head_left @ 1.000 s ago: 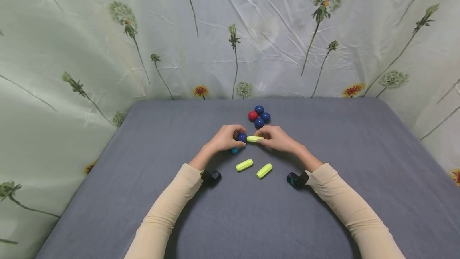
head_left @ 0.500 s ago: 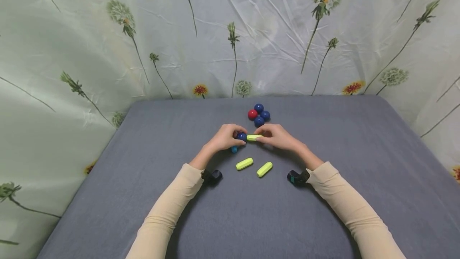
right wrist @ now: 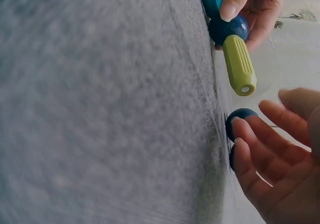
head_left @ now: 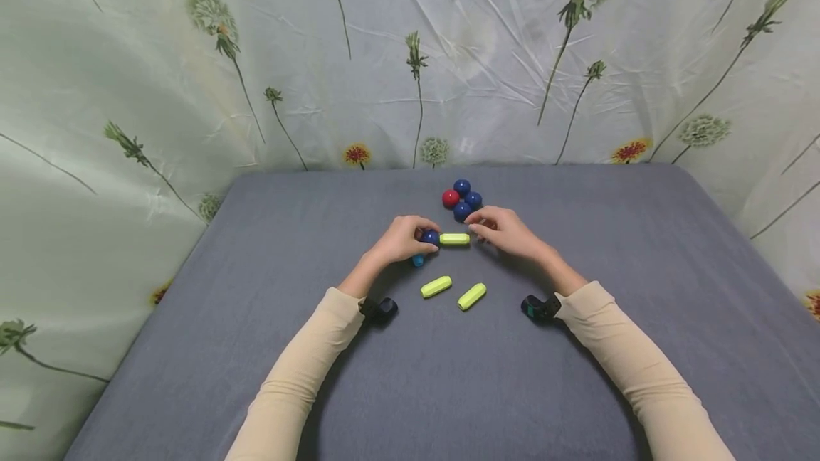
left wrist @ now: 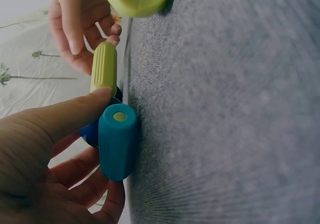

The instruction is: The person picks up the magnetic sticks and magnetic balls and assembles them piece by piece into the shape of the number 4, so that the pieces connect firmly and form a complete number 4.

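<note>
My left hand (head_left: 407, 239) pinches a dark blue ball (right wrist: 229, 30) between thumb and fingers. From this ball a yellow-green rod (head_left: 455, 239) sticks out to the right, its end against the ball. A turquoise rod (left wrist: 118, 143) extends from the ball toward the near side, partly behind the left hand in the head view. My right hand (head_left: 509, 232) holds nothing; its fingers are loosely bent just right of the yellow-green rod's free end. Its fingertips lie close to the nearest loose blue ball (head_left: 462, 211) and overlap it in the right wrist view.
Behind the hands, a red ball (head_left: 450, 198) sits clustered with three blue balls on the grey cloth-covered table (head_left: 448, 390). Nearer lie two loose yellow-green rods, a left rod (head_left: 436, 287) and a right rod (head_left: 472, 297). A flower-patterned curtain (head_left: 359, 55) hangs behind the table.
My right hand has let go of the yellow-green rod and moved slightly right and away from it. The left hand keeps its hold on the blue ball.
</note>
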A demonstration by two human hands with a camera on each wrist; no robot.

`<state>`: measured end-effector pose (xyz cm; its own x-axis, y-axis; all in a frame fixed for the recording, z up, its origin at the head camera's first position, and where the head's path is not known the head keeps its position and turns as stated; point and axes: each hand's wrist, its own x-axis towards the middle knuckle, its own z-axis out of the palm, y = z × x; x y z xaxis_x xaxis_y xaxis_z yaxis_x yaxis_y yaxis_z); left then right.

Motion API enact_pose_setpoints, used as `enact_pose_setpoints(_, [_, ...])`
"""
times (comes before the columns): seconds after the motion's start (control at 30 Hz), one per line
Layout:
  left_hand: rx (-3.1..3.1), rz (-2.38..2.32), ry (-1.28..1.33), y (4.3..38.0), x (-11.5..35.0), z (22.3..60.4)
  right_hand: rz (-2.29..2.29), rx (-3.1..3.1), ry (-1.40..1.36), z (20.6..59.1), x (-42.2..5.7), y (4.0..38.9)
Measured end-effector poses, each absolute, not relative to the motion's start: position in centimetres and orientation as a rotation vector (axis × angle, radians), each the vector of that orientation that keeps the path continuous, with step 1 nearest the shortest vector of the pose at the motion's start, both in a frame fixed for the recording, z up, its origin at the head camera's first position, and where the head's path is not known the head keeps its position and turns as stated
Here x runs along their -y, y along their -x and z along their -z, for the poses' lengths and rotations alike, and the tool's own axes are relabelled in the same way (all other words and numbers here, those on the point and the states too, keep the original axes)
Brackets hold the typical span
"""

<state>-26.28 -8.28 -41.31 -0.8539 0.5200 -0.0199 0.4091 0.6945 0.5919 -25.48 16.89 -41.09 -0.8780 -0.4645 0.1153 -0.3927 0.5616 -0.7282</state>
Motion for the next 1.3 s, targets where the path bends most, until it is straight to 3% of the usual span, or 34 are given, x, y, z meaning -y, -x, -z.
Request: enact_pose_setpoints(1.3, [-2.695,-0.947,-0.698,26.0,8.2,41.1,0.849,-2.929,0.973,40.5,-15.7,28.3])
